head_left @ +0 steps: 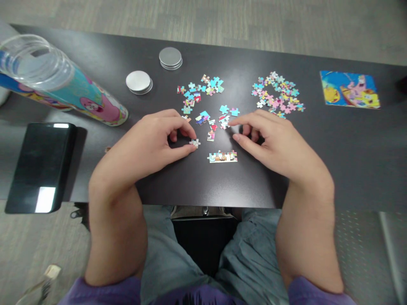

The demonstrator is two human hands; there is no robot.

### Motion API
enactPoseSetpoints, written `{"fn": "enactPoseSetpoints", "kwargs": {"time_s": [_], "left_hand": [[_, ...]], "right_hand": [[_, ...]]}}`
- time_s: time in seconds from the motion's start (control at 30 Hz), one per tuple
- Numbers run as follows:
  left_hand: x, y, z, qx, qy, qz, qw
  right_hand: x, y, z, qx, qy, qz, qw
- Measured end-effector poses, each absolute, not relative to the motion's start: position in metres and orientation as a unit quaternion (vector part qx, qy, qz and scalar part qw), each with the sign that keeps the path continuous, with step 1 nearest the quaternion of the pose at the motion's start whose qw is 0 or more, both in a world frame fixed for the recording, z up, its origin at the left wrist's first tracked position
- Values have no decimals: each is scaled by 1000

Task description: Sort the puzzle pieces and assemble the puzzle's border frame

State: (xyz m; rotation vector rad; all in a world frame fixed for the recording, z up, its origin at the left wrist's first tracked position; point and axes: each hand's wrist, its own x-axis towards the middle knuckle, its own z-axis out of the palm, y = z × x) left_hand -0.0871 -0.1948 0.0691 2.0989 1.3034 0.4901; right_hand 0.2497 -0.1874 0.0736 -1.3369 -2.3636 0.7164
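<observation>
Between the thumb and forefinger of my left hand (152,137) is a pale jigsaw piece (195,143), held at the table surface. My right hand (274,137) hovers low with thumb and forefinger apart. Its forefinger tip is at or just beside a red and white cluster of pieces (224,120); I cannot tell whether it touches. A joined strip of puzzle pieces (222,157) lies between the hands, nearer to me. Above it are a small pink and white piece (210,136) and a blue-purple cluster (202,117). Two light blue pieces (229,110) lie farther off.
Loose pieces spread at the back centre (210,87), with another pile (280,93) to the right. A cartoon picture card (349,90) lies far right. Silvery discs (138,81) sit stacked at back left. A clear-topped cartoon tube (85,95) and a black glossy device (41,165) occupy the left.
</observation>
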Motion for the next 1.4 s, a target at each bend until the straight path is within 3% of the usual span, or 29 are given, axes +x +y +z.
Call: {"fn": "enactPoseSetpoints", "kwargs": {"time_s": [1.07, 1.4], "left_hand": [[-97, -197, 72, 773, 556, 182, 244], [-91, -199, 72, 784, 537, 177, 256]], "right_hand": [[256, -186, 65, -430, -846, 231, 214], [235, -192, 71, -423, -854, 253, 166]]}}
